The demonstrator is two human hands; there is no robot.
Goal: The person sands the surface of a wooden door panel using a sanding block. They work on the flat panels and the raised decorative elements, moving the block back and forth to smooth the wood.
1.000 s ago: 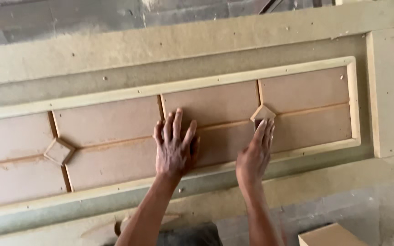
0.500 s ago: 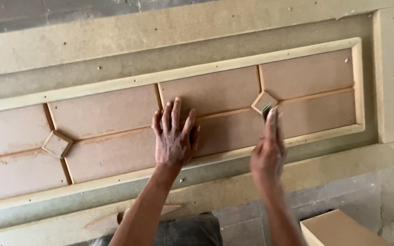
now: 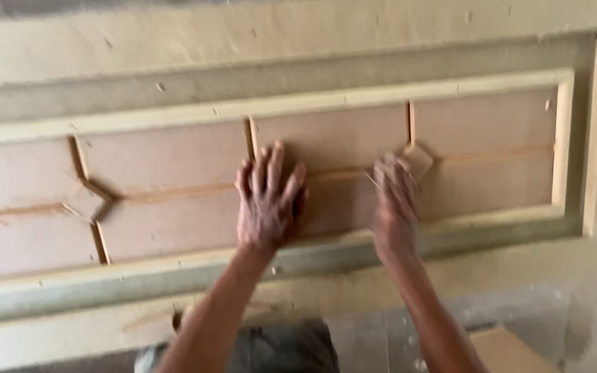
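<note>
Both open hands (image 3: 267,200) flat on panel (image 3: 167,159)

Grey concrete floor (image 3: 381,338) below, a tan cardboard box (image 3: 513,352) lower right, dim dusty light.

Door panel (image 3: 174,159) reddish-brown fibreboard, dusty. Pale yellow-tan moulding strips (image 3: 326,103) frame it and split it into rectangles, with a diamond inlay (image 3: 86,202) in the same brown at the crossing. Outer frame (image 3: 298,34) dull olive-beige, speckled with sawdust. Cardboard box (image 3: 513,352) light tan.
</note>
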